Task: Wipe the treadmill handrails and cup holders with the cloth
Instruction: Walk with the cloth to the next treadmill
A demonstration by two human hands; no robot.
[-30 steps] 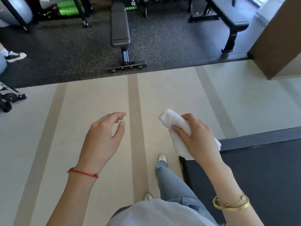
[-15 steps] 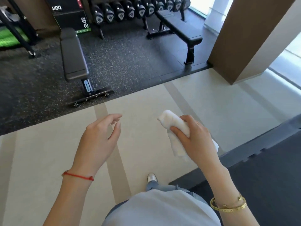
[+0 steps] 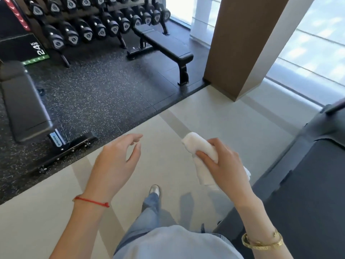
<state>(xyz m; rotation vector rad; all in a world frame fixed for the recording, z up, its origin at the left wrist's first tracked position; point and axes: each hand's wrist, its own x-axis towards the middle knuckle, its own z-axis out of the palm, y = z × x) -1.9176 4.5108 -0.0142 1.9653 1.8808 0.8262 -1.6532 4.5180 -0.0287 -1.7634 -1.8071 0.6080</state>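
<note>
Head view, looking down past my chest. My right hand [image 3: 224,163] grips a rolled white cloth [image 3: 202,153], thumb and fingers curled round its middle; one rolled end sticks out up and to the left of my knuckles, and loose folds hang below the palm. A gold bracelet [image 3: 262,242] sits on that wrist. My left hand [image 3: 116,163] hangs in the air, holding nothing, fingers loosely spread and slightly bent, well apart from the cloth. A red string [image 3: 91,201] circles that wrist.

Treadmill [image 3: 308,184] lies at my right: dark belt and grey side rail, running up toward the right edge of frame. Its handrails and cup holders do not show from here. Neither hand touches the machine.

Underfoot, pale floor [image 3: 214,116] with darker stripes; one shoe [image 3: 155,189] and a jeans leg forward. Beyond, speckled black rubber matting [image 3: 104,90], two black benches, one at the left [image 3: 24,103] and one further back [image 3: 164,45], a dumbbell rack [image 3: 93,25], a brown pillar [image 3: 240,43].
</note>
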